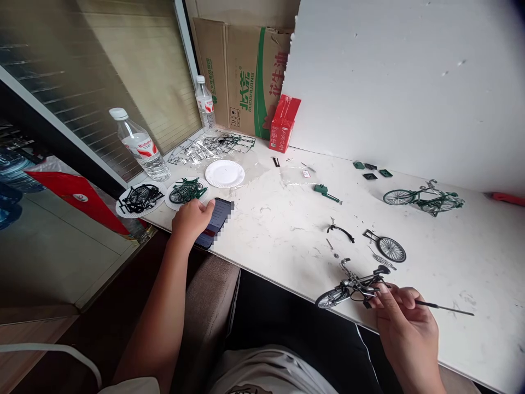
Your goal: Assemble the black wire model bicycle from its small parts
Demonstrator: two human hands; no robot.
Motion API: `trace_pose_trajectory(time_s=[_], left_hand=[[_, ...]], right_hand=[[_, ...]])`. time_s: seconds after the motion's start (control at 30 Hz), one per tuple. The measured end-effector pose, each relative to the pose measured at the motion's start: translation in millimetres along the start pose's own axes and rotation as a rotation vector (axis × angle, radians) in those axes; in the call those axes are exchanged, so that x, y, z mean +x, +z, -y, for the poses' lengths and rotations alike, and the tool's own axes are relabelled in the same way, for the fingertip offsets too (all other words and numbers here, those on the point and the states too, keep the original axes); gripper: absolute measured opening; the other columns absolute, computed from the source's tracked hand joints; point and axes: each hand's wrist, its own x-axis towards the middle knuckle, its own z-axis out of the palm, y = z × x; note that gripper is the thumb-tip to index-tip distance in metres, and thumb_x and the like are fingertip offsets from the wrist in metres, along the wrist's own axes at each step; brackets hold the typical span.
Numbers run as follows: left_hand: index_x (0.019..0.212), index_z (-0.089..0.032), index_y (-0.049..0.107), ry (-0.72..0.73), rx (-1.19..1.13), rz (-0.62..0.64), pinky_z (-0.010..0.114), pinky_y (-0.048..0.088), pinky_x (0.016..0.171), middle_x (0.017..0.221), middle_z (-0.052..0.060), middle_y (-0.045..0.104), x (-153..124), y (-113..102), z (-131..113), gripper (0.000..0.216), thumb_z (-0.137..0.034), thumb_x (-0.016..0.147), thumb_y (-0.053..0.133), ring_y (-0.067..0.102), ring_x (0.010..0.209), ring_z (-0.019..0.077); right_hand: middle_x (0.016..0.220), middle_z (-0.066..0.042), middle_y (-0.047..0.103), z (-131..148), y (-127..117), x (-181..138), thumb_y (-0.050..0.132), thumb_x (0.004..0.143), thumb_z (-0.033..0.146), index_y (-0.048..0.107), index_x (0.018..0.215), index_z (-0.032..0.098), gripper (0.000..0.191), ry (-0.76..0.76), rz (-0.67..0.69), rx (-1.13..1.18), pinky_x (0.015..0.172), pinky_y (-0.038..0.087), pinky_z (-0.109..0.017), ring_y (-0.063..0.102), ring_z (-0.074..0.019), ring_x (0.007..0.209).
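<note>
Near the table's front edge, my right hand (pixel 406 323) pinches the rear of a black and silver model bicycle (pixel 355 284). A thin screwdriver (pixel 445 308) also sticks out between its fingers, pointing right. This bicycle has a front wheel, handlebar and saddle; my fingers cover its rear end. My left hand (pixel 192 221) is closed on a smartphone (pixel 215 221) at the table edge, thumb on top and the other fingers partly hidden. Beyond the held bicycle lie a loose spoked wheel (pixel 391 249), a curved black mudguard (pixel 341 230) and a small silver rack (pixel 382 258).
A green model bicycle (pixel 424 198) lies at the right. Paper plates hold black parts (pixel 141 198) and green parts (pixel 187 190); another white plate (pixel 225 173) sits behind. Water bottles (pixel 141 148), a red box (pixel 283 125) and part frames (pixel 221 144) stand or lie farther back.
</note>
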Motion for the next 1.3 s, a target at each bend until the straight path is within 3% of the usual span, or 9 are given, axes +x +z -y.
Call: trace_pose_trajectory(time_s=[0.3,0.6,0.83,1.03,1.3], left_hand=[[0.094,-0.021,0.069,-0.040,0.057,-0.036,0.052,0.055,0.090,0.112,0.022,0.077,-3.8,6.4,-9.7,0.050,-0.065,0.098,0.047,0.072,0.108,0.0444],[0.093,-0.021,0.067,0.028,0.020,0.013,0.043,0.054,0.088,0.105,0.019,0.078,2.0,2.8,1.1,0.045,-0.061,0.100,0.048,0.072,0.106,0.0385],[0.100,-0.020,0.065,0.054,0.010,0.048,0.037,0.051,0.084,0.113,0.015,0.077,1.9,0.4,5.5,0.045,-0.064,0.089,0.064,0.072,0.106,0.0344],[0.096,-0.021,0.064,0.023,-0.031,0.092,0.038,0.050,0.086,0.111,0.015,0.077,-1.0,-8.3,-0.4,0.047,-0.067,0.096,0.052,0.072,0.107,0.0344],[0.112,-0.020,0.065,0.043,-0.053,0.203,0.033,0.051,0.090,0.125,0.013,0.073,-5.5,-17.9,6.2,0.056,-0.065,0.080,0.073,0.070,0.116,0.0317]], right_hand=[[0.078,0.005,0.053,-0.1,-0.1,-1.1,0.104,0.066,0.033,0.039,0.079,0.023,0.067,-0.003,0.005,-0.022,0.065,0.052,-0.018,0.058,-0.0101,0.072],[0.078,0.005,0.054,1.1,-0.2,-1.4,0.104,0.065,0.035,0.038,0.078,0.023,0.068,0.003,-0.001,-0.028,0.066,0.052,-0.021,0.058,-0.0103,0.071],[0.078,0.004,0.056,1.4,-0.7,-2.3,0.104,0.065,0.035,0.038,0.078,0.023,0.069,0.011,-0.003,-0.030,0.064,0.052,-0.020,0.058,-0.0102,0.070],[0.078,0.004,0.055,2.4,1.4,-3.2,0.104,0.066,0.034,0.038,0.078,0.023,0.067,-0.010,0.001,-0.040,0.064,0.052,-0.021,0.058,-0.0109,0.072],[0.081,0.004,0.058,3.7,2.5,-4.3,0.104,0.065,0.035,0.039,0.078,0.023,0.068,-0.012,0.002,-0.047,0.065,0.052,-0.024,0.058,-0.0107,0.069]])
